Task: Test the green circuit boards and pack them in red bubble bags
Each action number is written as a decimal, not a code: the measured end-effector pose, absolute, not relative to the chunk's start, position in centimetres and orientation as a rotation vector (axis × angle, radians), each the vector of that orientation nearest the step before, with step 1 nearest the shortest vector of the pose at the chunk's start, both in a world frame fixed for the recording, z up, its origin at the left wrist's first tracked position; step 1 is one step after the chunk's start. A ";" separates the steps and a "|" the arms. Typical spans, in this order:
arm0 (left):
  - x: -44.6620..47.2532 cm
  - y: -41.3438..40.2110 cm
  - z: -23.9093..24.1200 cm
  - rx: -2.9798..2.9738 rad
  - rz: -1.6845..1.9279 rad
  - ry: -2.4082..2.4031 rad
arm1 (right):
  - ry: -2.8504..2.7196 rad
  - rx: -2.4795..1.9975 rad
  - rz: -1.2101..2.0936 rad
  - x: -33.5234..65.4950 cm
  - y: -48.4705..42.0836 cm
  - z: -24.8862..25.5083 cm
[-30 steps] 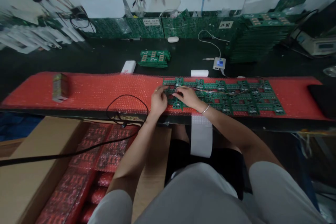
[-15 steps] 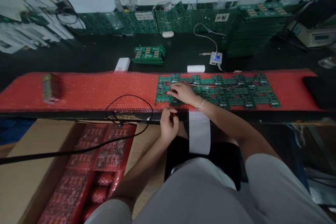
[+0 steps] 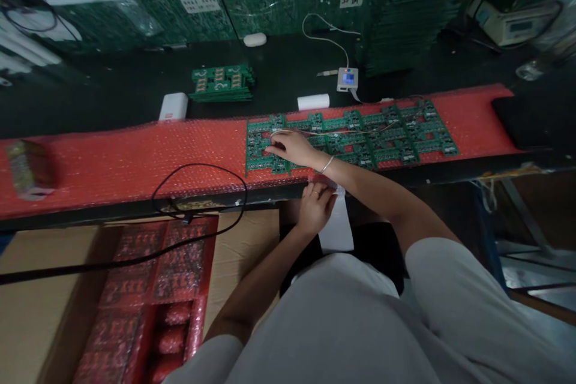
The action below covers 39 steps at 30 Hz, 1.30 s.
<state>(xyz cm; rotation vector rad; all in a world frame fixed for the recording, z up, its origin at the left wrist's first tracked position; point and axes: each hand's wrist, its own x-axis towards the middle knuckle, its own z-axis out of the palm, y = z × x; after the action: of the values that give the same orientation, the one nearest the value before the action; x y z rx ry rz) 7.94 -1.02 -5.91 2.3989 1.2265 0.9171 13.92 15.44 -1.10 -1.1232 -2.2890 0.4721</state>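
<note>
Green circuit boards [image 3: 351, 139] lie joined in a row on red bubble wrap. My right hand [image 3: 292, 149] rests over their left end, thumb and fingers curled together around the end of a thin cable [image 3: 351, 132]. That cable runs right across the boards; its tip is hidden by my fingers. At the table's front edge, my left hand [image 3: 316, 207] is closed at the upper part of a white label sheet [image 3: 337, 228], which hangs down over my lap. Fine detail between the left fingertips is too small to make out.
A small white device with a lit screen [image 3: 347, 79] sits behind the boards, near a white roll [image 3: 313, 102]. Stacked boards [image 3: 222, 83] and a white box [image 3: 173, 107] stand left. A black cable [image 3: 135, 257] loops over an open carton [image 3: 49, 288] of red-wrapped boards.
My left hand has moved right from beside the label sheet onto its upper part. My right hand stays at the boards' left end. The camera view has shifted and tilted slightly.
</note>
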 end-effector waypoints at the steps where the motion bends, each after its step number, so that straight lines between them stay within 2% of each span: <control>1: 8.0 -1.1 -5.9 2.380 0.927 1.229 | -2.289 -1.126 0.472 13.9 15.4 -1.1; 13: 8.2 -1.8 -4.4 2.254 1.023 1.226 | -2.282 -1.134 0.502 13.9 15.2 -0.7; 21: -1.4 3.8 0.5 2.091 1.005 1.575 | -2.263 -1.115 0.473 13.9 14.7 -0.4; 29: -4.1 8.3 -0.3 2.177 0.763 1.586 | -2.277 -1.139 0.446 13.7 14.6 -0.5; 39: -3.4 8.1 -0.2 2.275 0.749 1.640 | -2.258 -1.145 0.467 13.6 14.6 -0.5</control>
<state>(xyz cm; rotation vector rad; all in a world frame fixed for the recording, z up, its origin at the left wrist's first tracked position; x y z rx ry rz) -3.36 8.12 -0.22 2.2746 1.6402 0.7490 13.63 14.56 -0.45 -1.1451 -2.2575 0.4672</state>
